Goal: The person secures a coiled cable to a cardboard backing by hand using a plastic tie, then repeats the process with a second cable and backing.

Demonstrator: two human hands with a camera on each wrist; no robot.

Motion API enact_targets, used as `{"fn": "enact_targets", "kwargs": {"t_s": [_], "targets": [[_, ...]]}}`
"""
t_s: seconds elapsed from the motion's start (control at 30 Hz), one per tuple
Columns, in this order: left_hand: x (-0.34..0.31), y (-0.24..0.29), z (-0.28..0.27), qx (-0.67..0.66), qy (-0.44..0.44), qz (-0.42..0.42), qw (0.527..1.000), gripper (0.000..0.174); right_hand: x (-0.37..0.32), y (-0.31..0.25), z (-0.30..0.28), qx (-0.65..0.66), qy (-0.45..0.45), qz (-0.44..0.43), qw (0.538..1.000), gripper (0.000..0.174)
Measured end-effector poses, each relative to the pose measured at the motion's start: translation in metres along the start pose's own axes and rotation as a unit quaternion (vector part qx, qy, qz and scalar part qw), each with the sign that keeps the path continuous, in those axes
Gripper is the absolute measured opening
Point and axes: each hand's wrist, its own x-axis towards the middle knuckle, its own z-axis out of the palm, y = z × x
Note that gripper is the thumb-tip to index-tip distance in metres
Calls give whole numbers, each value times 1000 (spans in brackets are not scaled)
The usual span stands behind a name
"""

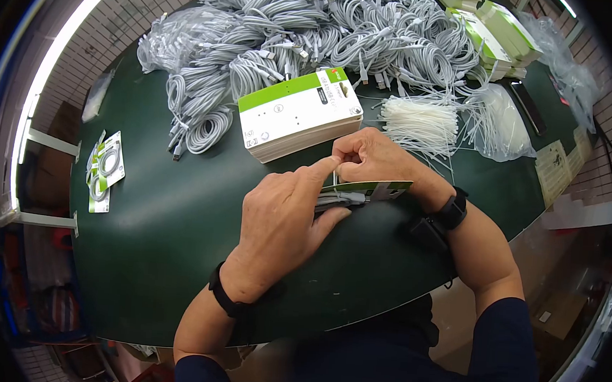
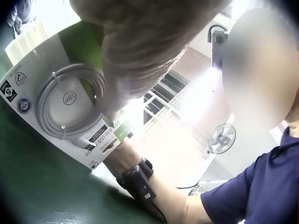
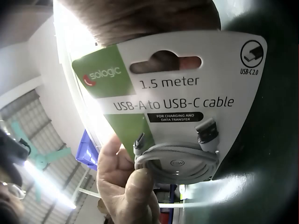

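Note:
My left hand grips a white and green retail card by its near end, thumb in front and fingers behind. A coiled grey USB cable lies against the card's printed face, with its two plugs showing. In the left wrist view, small white tie loops cross the cable coil. Behind the card, my right hand has its fingers curled, pinching a thin white cable tie close to the left fingertips. The right fingertips are partly hidden.
A stack of cards stands just beyond the hands. Behind it are heaped grey cables and, to the right, loose white cable ties. Finished-looking carded cables lie at left. A phone lies at right.

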Motion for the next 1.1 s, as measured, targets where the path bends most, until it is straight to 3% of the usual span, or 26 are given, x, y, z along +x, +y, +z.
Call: {"fn": "enact_targets", "kwargs": {"t_s": [0.17, 0.53, 0.63, 0.67, 0.93, 1.1], "targets": [[3, 0, 5, 13, -25, 1, 1000, 30, 4, -3, -5, -18, -37, 17, 999, 15], [4, 2, -5, -29, -54, 4, 998, 18, 3, 1, 2, -52, -15, -45, 997, 9], [4, 8, -2, -37, -73, -18, 997, 16, 4, 2, -1, 6, -12, -71, 997, 11], [5, 9, -3, -45, -79, -21, 996, 16, 2, -6, -5, 34, -4, -32, 999, 9], [10, 8, -10, -72, -106, -38, 991, 18, -2, -15, -9, -22, 100, -178, 979, 4], [5, 7, -5, -40, -94, -3, 995, 20, 4, -1, -2, -91, 95, -185, 974, 2]]}}
